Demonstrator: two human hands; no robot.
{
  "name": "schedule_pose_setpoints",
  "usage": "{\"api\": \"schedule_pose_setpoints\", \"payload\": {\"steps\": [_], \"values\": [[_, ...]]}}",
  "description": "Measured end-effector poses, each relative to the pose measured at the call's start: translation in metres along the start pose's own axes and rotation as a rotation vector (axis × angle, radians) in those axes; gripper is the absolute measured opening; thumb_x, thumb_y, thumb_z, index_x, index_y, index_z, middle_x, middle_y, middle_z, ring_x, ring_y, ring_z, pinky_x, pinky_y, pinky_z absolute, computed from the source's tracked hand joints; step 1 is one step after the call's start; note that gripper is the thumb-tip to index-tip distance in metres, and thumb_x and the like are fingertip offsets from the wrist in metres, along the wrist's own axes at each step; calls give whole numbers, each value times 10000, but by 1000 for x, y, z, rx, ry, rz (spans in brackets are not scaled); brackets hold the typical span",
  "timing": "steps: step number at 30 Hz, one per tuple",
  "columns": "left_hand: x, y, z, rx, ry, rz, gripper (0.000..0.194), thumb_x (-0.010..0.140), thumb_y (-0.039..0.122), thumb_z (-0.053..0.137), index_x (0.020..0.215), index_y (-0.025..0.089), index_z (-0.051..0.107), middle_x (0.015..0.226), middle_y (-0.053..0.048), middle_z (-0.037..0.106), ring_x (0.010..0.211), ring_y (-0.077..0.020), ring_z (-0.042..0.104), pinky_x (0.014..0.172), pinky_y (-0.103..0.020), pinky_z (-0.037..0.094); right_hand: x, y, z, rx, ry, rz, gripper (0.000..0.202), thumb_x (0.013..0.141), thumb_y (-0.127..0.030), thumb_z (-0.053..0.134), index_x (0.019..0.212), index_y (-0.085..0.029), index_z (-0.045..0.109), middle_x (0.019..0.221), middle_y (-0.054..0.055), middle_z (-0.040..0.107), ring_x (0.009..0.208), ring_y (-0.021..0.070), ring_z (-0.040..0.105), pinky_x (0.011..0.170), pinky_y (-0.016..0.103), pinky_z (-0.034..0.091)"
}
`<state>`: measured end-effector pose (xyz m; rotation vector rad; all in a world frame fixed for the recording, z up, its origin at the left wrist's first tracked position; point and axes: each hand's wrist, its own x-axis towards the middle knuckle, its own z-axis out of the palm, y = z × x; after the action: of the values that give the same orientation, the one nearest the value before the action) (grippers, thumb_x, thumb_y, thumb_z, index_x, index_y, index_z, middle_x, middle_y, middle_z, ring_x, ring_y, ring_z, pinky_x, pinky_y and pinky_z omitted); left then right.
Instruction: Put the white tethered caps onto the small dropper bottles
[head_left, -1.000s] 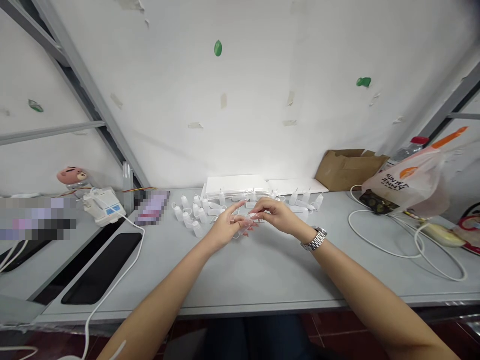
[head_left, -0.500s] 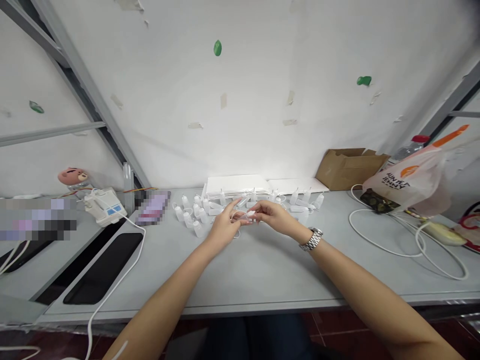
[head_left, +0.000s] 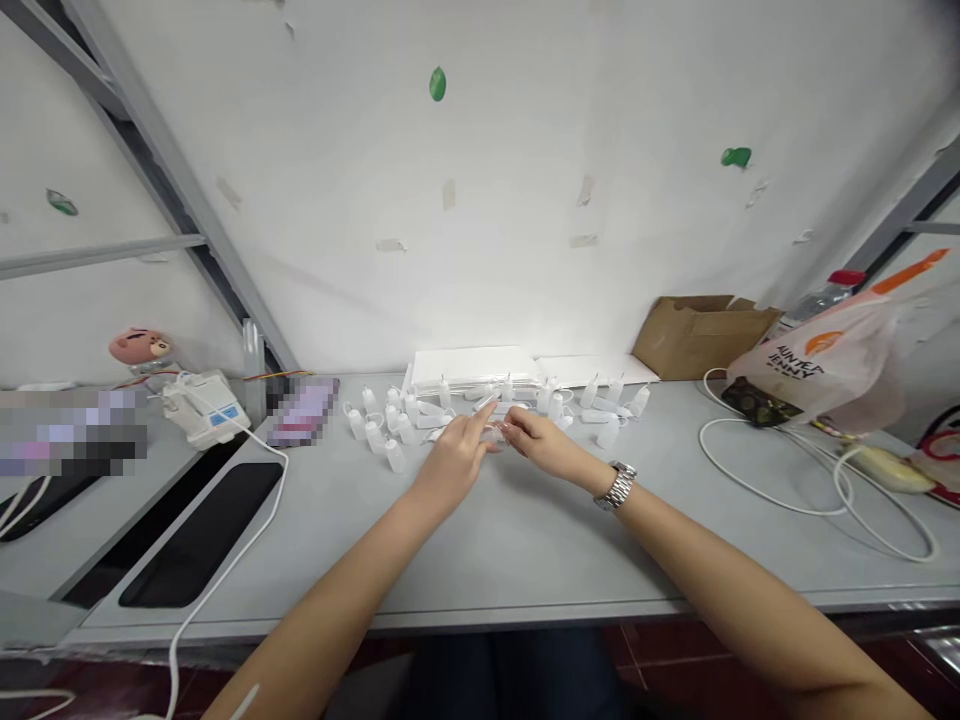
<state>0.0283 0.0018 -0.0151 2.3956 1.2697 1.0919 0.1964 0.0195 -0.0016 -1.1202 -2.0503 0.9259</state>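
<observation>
Above the grey table, my left hand [head_left: 452, 456] and my right hand [head_left: 538, 441] meet at the fingertips. Between them shows a small translucent squeeze bottle [head_left: 491, 433], mostly covered by fingers. My left hand grips its body, index finger stretched over it; my right fingers are bent and pinched at its end. To the left stand several like bottles with thin tips, one being the nearest bottle [head_left: 394, 456]. More lie or stand behind my hands, and a lone bottle [head_left: 607, 432] tilts to the right of them.
White sheets [head_left: 472, 366] are stacked against the wall. A cardboard box [head_left: 697, 335] and a plastic bag [head_left: 825, 350] stand at the right, beside a looped white cable [head_left: 739, 490]. At the left are a black tray [head_left: 201, 535], a blurred phone [head_left: 304, 410] and a white device [head_left: 206, 410].
My fingers have closed in over the small bottle, hiding more of it. The right fingers have curled, and the left hand has turned slightly. The view has shifted a little.
</observation>
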Motion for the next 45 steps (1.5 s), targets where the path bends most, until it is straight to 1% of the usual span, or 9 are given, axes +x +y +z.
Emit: {"api": "schedule_pose_setpoints", "payload": {"steps": [3, 7, 12, 16, 22, 29, 34, 39, 45], "values": [[-1, -3, 4, 195, 57, 178, 446, 848, 119, 382, 1290, 174, 374, 838, -67, 627, 862, -196, 565, 809, -369, 469, 3, 0, 3, 277, -62, 141, 370, 876, -436, 366, 596, -197, 327, 509, -59, 344, 452, 75, 302, 461, 229, 258], [0, -2, 5, 225, 75, 226, 457, 858, 106, 356, 1311, 164, 344, 864, -79, 644, 862, -195, 575, 800, -356, 473, 3, 1, 6, 622, -128, 277, 382, 851, -435, 429, 570, -192, 341, 461, -89, 261, 403, 50, 192, 419, 214, 184], [4, 4, 0, -168, 116, -130, 460, 786, 193, 526, 1233, 279, 460, 987, -24, 670, 1035, -210, 556, 900, -374, 433, 3, 3, 4, 535, -60, 245, 428, 846, -476, 423, 542, -176, 391, 412, -70, 343, 369, 48, 271, 407, 216, 203], [7, 3, 0, -496, 167, -393, 388, 723, 222, 600, 1105, 285, 577, 965, -25, 681, 985, -215, 599, 881, -373, 450, 4, 1, 2, 403, 53, 169, 387, 833, -489, 440, 622, -167, 477, 474, -39, 476, 407, 68, 425, 456, 229, 324], [12, 1, 4, -801, 345, -440, 583, 636, 222, 685, 1193, 208, 513, 1059, -74, 634, 995, -208, 600, 892, -365, 458, 3, -1, 9, 725, 64, 170, 223, 727, -374, 635, 779, -165, 581, 744, -5, 574, 561, 78, 546, 646, 279, 448], [11, 9, 1, -985, 262, -449, 505, 653, 259, 687, 1138, 196, 559, 1203, -96, 578, 1151, -232, 501, 964, -368, 408, -2, 0, 15, 960, 86, 173, 159, 717, -328, 656, 780, -182, 655, 786, -6, 561, 630, 76, 543, 697, 274, 441], [11, 11, 0, -1074, 255, -482, 360, 744, 361, 604, 1067, 201, 609, 1191, -77, 593, 1118, -224, 530, 990, -372, 374, -1, 2, 20, 906, 181, 156, 158, 694, -315, 672, 785, -186, 660, 820, 15, 588, 737, 112, 550, 711, 277, 441], [12, 7, 0, -1118, 385, -548, 317, 722, 343, 631, 953, 127, 634, 1065, -116, 655, 943, -215, 631, 931, -391, 432, -1, -1, 25, 770, 270, 62, 181, 697, -347, 659, 759, -186, 604, 791, 9, 604, 780, 139, 567, 772, 310, 440], [12, 7, -6, -1079, 519, -522, 481, 674, 266, 685, 1112, 152, 521, 832, -67, 710, 819, -189, 667, 858, -398, 476, -9, -8, 30, 414, 282, -86, 187, 768, -368, 589, 840, -200, 553, 856, 31, 595, 812, 155, 560, 767, 319, 447]]}}
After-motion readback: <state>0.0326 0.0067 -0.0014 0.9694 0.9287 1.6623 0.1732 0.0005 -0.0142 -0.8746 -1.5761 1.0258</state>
